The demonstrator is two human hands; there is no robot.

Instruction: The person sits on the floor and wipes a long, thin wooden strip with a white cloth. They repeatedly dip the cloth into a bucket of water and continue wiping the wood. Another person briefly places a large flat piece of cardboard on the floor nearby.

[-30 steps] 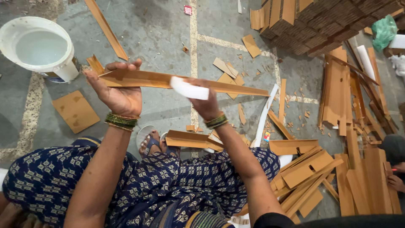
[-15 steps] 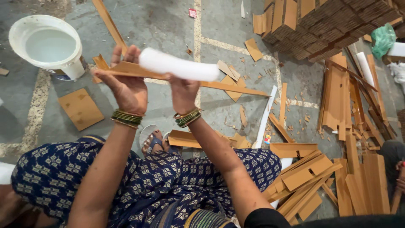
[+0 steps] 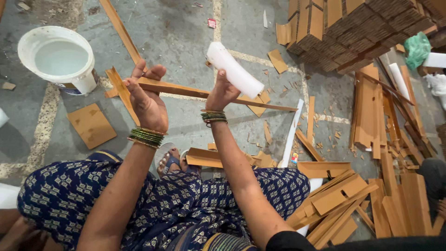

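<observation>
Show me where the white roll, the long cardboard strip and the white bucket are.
white roll (image 3: 234, 69), head view, middle of its side
long cardboard strip (image 3: 186, 91), head view, span between the hands
white bucket (image 3: 86, 81), head view, outer wall near the rim

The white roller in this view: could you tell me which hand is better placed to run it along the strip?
Probably the right hand: its fingers already grip the white roller just above the brown strip, which the left hand holds.

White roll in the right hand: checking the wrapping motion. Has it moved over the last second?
Yes. The white roll has risen above the long cardboard strip and tilted, its upper end toward the bucket.
</observation>
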